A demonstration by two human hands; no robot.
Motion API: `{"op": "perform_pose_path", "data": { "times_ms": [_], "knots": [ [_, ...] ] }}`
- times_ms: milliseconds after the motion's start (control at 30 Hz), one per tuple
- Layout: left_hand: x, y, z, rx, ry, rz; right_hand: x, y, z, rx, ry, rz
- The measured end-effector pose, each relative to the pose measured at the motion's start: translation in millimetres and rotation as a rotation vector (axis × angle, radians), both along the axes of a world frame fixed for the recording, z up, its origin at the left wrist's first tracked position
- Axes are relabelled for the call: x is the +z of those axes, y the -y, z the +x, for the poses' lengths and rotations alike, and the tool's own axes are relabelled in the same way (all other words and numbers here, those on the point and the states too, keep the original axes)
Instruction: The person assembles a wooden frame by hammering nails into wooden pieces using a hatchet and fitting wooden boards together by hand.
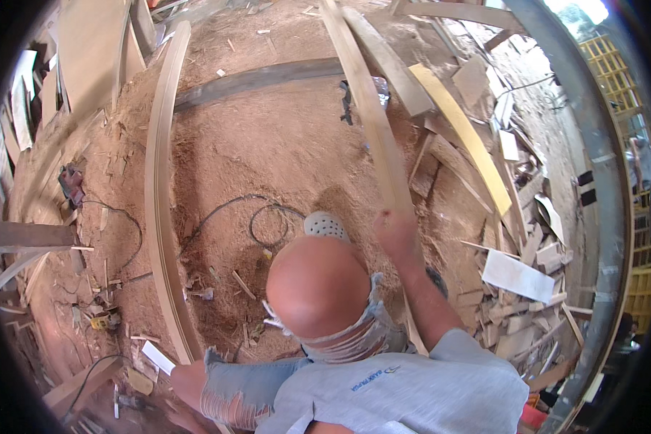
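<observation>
At the right of the middle, my right hand is closed on the edge of a long wooden plank, which stretches away from me toward the far edge. My left hand is low at the lower left, beside my bent leg. It is blurred and its fingers cannot be made out; whether it holds anything does not show. Near it runs a second long plank with grooved lines along its side, lying roughly lengthwise to my left. Between the planks are my bare knee in ripped jeans and a light, perforated clog.
A dark crosspiece lies on the sawdust-covered ground at the far side. A black cable loops before my foot. To the right are a yellow board, heaped offcuts and a grey post. A reddish tool lies left.
</observation>
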State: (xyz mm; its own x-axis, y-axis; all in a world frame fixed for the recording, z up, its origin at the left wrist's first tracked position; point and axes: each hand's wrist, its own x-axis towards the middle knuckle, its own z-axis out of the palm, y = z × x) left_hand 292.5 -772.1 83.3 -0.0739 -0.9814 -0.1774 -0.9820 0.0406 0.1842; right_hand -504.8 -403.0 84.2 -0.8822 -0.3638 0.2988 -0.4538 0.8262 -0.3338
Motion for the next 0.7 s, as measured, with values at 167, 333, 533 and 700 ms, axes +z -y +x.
{"op": "perform_pose_path", "data": {
  "times_ms": [167,333,533,700],
  "knots": [
    [26,187,-133,-0.137,-0.023,-0.031,-31,-18,-217,-0.417,0.18,-0.12],
    [-22,253,-354,-0.338,-0.246,0.129,-96,-58,-295,-0.785,0.343,0.307],
    [-78,230,-498,-0.339,0.082,-0.147,-90,-79,-328,-0.742,0.694,0.509],
    [-55,234,-508,-0.164,0.178,-0.048,-78,-116,-371,-0.611,0.426,0.305]
  ]
}}
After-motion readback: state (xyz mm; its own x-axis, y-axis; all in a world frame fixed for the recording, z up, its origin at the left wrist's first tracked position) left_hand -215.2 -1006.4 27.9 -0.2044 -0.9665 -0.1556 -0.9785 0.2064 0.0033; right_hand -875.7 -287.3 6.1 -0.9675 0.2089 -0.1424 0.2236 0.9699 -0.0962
